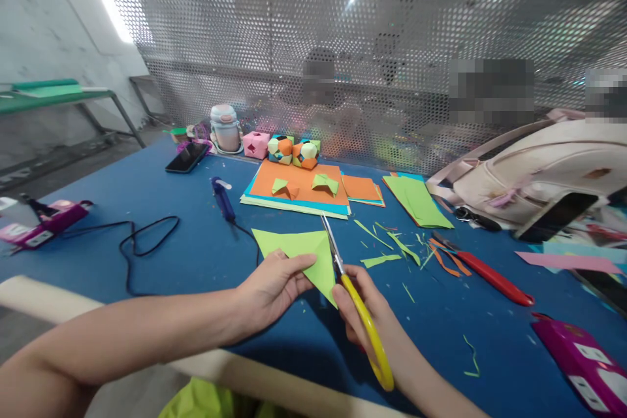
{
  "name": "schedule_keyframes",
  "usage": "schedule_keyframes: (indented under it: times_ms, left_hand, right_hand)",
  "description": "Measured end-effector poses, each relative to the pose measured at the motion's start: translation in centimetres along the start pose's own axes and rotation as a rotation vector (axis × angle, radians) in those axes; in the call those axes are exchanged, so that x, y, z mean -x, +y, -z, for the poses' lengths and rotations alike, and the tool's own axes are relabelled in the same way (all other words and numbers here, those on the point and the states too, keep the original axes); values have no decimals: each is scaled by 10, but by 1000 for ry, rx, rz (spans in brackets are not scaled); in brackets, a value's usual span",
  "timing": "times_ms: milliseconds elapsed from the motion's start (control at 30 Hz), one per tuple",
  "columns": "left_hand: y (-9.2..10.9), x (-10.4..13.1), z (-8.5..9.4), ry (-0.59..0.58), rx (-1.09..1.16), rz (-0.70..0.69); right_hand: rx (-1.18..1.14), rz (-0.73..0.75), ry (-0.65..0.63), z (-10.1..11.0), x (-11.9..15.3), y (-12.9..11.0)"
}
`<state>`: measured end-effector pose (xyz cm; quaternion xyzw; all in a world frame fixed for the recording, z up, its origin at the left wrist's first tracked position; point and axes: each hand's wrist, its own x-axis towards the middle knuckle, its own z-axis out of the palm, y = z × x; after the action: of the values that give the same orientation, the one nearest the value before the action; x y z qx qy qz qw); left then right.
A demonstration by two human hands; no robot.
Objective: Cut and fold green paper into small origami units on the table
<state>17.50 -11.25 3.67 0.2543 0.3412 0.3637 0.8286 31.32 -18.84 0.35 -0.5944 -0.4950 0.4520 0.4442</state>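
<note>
Between the thumb and fingers of my left hand (280,284) is a lime-green sheet of paper (313,245), folded to a triangle-like shape and raised above the blue table. My right hand (367,310) grips a pair of scissors (362,313) with yellow handles. The metal blades point away from me, along the right edge of the paper. Whether the blades are touching the paper I cannot tell. Part of the right hand's fingers is hidden behind the handles.
A stack of coloured paper (294,170) with two small folded pieces lies ahead, behind it paper cubes (281,149) and a bottle (225,130). Green offcuts (382,260) and red-handled scissors (494,277) lie right. A glue gun (223,199) with its cord and a purple power strip (49,222) lie left.
</note>
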Motion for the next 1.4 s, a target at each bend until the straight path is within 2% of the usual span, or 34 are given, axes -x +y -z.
schedule_keyframes:
  times_ms: [200, 433, 600, 867, 1200, 1400]
  left_hand:
    - [-1, 1, 1, 7, -9, 3]
    - [-1, 1, 1, 9, -12, 14]
    - [-2, 1, 2, -2, -22, 8]
    - [-1, 3, 1, 0, -22, 8]
    - [-2, 3, 1, 8, -15, 21]
    - [-2, 3, -1, 54, 12, 57]
  right_hand:
    - [2, -16, -21, 0, 0, -1]
    - [-50, -108, -11, -2, 2, -5]
    - [-89, -145, -53, -1, 5, -10]
    - [-25, -44, -24, 1, 5, 0]
    - [-13, -72, -23, 0, 5, 4]
    - [-33, -61, -28, -1, 6, 3]
